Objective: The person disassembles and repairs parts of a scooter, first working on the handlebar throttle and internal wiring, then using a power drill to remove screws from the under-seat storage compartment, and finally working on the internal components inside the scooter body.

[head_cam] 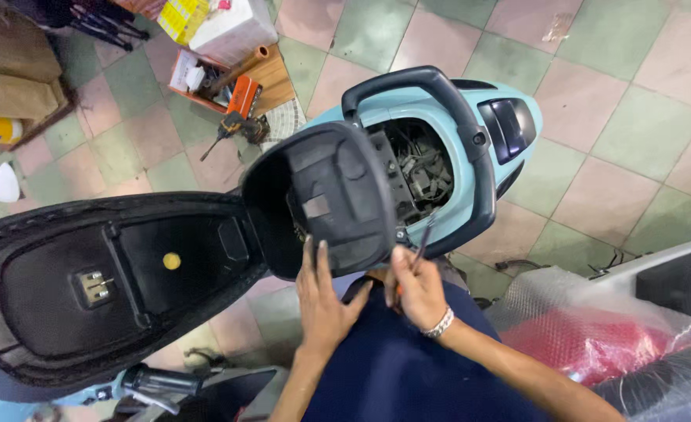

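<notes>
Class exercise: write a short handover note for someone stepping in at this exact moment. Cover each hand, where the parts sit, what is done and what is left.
Left hand: flat against the lower edge of the black storage bin, steadying it.
Right hand: grips a screwdriver, tip at the bin's right edge.
Seat: flipped open.
Done: bin tilted up, wiring exposed in the light-blue scooter body.
Left: bin not lifted clear.

Matt black plastic against glossy blue paint

The storage tub (330,195) is matt, textured black plastic; the scooter body (470,168) is smooth, glossy pale-blue; the seat underside (72,289) is dull black plastic; the floor tiles (634,86) look worn and matt.
</notes>
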